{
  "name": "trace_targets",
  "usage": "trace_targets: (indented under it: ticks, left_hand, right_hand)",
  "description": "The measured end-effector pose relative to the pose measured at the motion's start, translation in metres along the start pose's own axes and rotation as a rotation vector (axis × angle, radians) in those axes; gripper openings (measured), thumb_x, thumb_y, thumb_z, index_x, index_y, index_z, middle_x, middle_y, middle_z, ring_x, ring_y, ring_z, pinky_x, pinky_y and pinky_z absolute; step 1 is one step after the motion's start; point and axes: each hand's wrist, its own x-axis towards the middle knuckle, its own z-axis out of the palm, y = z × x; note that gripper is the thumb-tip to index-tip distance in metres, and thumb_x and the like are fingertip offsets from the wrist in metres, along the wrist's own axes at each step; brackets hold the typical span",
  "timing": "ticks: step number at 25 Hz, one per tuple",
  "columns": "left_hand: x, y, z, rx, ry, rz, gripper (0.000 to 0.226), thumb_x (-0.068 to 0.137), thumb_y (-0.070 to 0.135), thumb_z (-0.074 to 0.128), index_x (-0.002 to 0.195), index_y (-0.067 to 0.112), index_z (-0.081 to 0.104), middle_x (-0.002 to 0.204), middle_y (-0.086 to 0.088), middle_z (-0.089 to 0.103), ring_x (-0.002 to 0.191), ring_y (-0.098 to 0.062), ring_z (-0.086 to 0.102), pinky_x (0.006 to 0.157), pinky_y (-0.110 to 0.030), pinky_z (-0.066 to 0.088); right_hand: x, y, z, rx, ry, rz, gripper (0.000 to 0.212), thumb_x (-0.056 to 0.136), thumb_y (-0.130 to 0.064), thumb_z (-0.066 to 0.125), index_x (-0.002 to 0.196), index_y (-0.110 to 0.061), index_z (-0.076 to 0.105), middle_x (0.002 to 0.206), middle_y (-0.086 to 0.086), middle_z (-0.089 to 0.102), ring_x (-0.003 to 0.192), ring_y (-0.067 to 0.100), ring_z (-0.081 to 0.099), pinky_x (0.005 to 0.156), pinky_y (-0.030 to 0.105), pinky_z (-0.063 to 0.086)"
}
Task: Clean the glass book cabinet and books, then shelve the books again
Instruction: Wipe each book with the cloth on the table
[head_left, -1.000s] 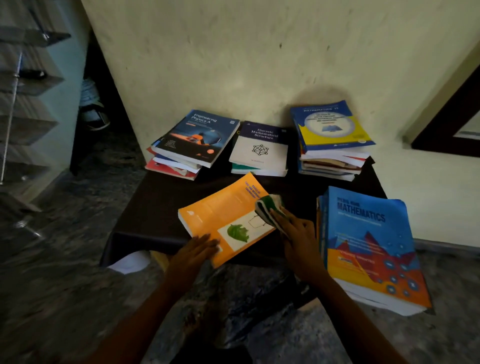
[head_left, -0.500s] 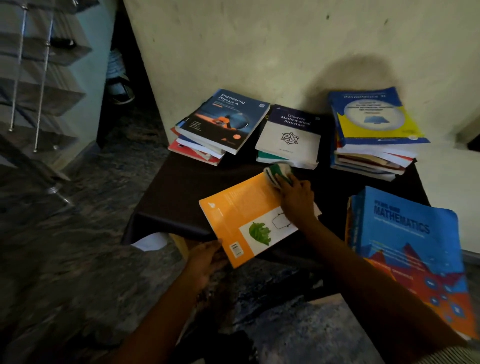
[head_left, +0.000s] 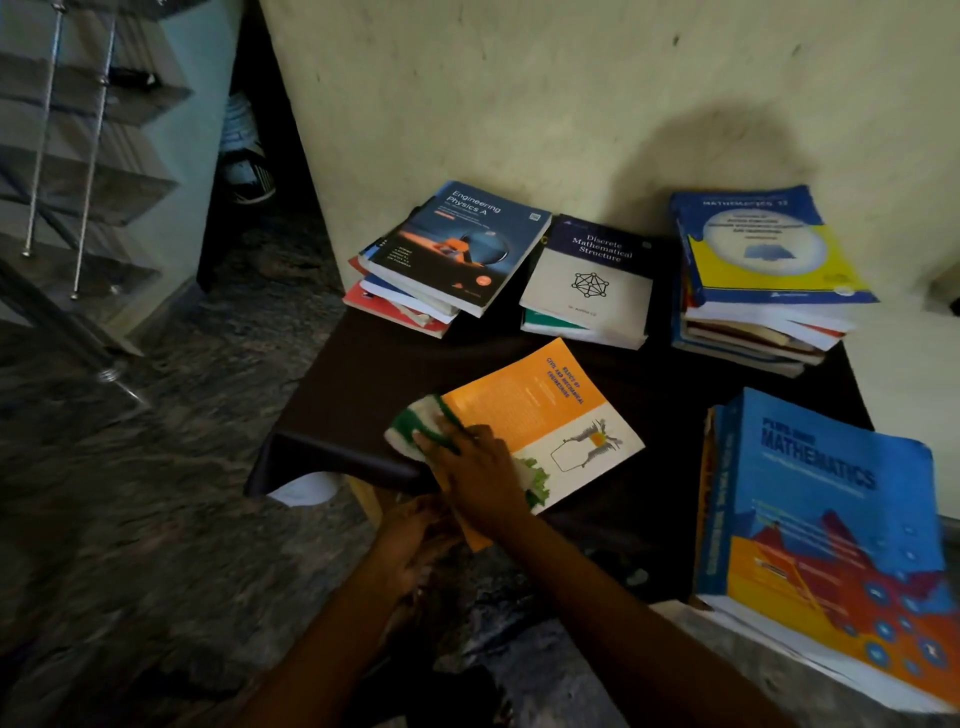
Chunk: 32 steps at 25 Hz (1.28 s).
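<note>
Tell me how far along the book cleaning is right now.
Done: books are out, stacked on the table. In hand: the right hand presses a cloth on the orange book while the left hand holds its near corner. Left: shelving everything on the glass shelves; which books are already wiped, I cannot tell.

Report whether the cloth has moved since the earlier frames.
Yes. The cloth slid from near the Discrete Mathematical Structure book to the front-left edge of the table, under the right hand.
</note>
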Motion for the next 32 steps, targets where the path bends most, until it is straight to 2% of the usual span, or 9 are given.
trace_targets:
  ticks: [4,6,8,12,15,19,24,29,32]
  left_hand:
    - [0.003,0.000,0.002,-0.001,0.005,-0.009,0.012,0.094,0.007,0.052,0.091,0.004,0.063,0.082,-0.009,0.071,0.075,-0.023,0.067,0.082,-0.046,0.051]
    - [0.003,0.000,0.005,0.005,0.016,-0.006,0.011,0.094,0.007,0.051,0.091,0.005,0.062,0.078,-0.007,0.071,0.079,-0.024,0.064,0.082,-0.045,0.050]
    - [0.004,0.001,0.006,0.017,0.013,0.004,0.009,0.094,0.007,0.051,0.094,0.005,0.060,0.077,-0.006,0.070,0.077,-0.023,0.064,0.070,-0.040,0.055]
    - [0.001,0.002,0.009,-0.020,0.028,-0.001,0.009,0.094,0.007,0.050,0.092,0.006,0.059,0.086,-0.012,0.067,0.064,-0.020,0.067,0.052,-0.033,0.058]
    - [-0.006,0.003,0.010,-0.102,0.046,-0.009,0.021,0.096,0.025,0.048,0.094,0.008,0.061,0.075,-0.010,0.068,0.064,-0.023,0.065,0.052,-0.032,0.054]
    - [-0.018,0.011,0.023,-0.179,0.047,-0.021,0.031,0.095,0.034,0.049,0.089,0.005,0.060,0.078,-0.011,0.066,0.067,-0.022,0.061,0.046,-0.028,0.053]
    - [-0.025,0.038,0.058,-0.202,0.010,0.016,0.035,0.089,0.021,0.062,0.120,0.008,0.052,0.117,-0.015,0.059,0.101,-0.031,0.056,0.083,-0.046,0.048]
    - [-0.042,0.065,0.084,-0.067,-0.083,0.155,0.016,0.092,0.015,0.057,0.105,0.005,0.059,0.102,-0.016,0.065,0.077,-0.023,0.062,0.058,-0.033,0.057]
    - [-0.067,0.087,0.106,0.074,-0.144,0.282,0.015,0.089,0.014,0.060,0.102,0.007,0.063,0.100,-0.016,0.068,0.082,-0.027,0.066,0.067,-0.036,0.057]
  right_hand:
    - [-0.030,0.091,-0.022,-0.037,0.160,0.514,0.058,0.085,-0.012,0.026,0.140,-0.025,0.041,0.142,0.014,0.042,0.111,0.042,0.047,0.084,0.047,0.045]
    - [-0.056,0.113,-0.014,-0.002,0.122,0.648,0.060,0.090,-0.015,0.042,0.146,-0.029,0.025,0.153,0.010,0.022,0.123,0.041,0.033,0.095,0.049,0.036]
    - [-0.066,0.097,-0.001,-0.007,0.158,0.557,0.067,0.079,-0.014,0.057,0.142,-0.025,0.036,0.148,0.015,0.033,0.112,0.041,0.038,0.084,0.050,0.043]
    - [-0.079,0.020,0.009,0.058,0.081,0.375,0.058,0.074,-0.029,0.035,0.131,-0.026,0.047,0.132,0.014,0.054,0.097,0.032,0.039,0.064,0.038,0.051]
    - [-0.088,-0.016,0.016,0.139,-0.038,0.262,0.059,0.076,-0.030,0.038,0.134,-0.035,0.047,0.140,0.006,0.048,0.104,0.028,0.043,0.068,0.033,0.048]
    - [-0.088,0.004,-0.004,0.262,0.210,0.159,0.049,0.084,-0.029,0.039,0.131,-0.030,0.051,0.136,0.005,0.051,0.113,0.017,0.043,0.081,0.033,0.042]
    - [-0.076,0.042,-0.059,0.360,0.409,0.284,0.056,0.081,-0.015,0.028,0.130,-0.025,0.052,0.134,0.010,0.053,0.090,0.036,0.046,0.083,0.040,0.040]
    - [-0.060,0.062,-0.111,0.318,0.468,0.290,0.051,0.088,-0.019,0.032,0.138,-0.028,0.041,0.148,-0.003,0.036,0.102,0.022,0.035,0.081,0.021,0.021]
    - [-0.060,0.064,-0.148,0.346,0.553,0.294,0.045,0.094,-0.015,0.035,0.137,-0.029,0.039,0.141,-0.009,0.037,0.108,0.023,0.034,0.081,0.016,0.017]
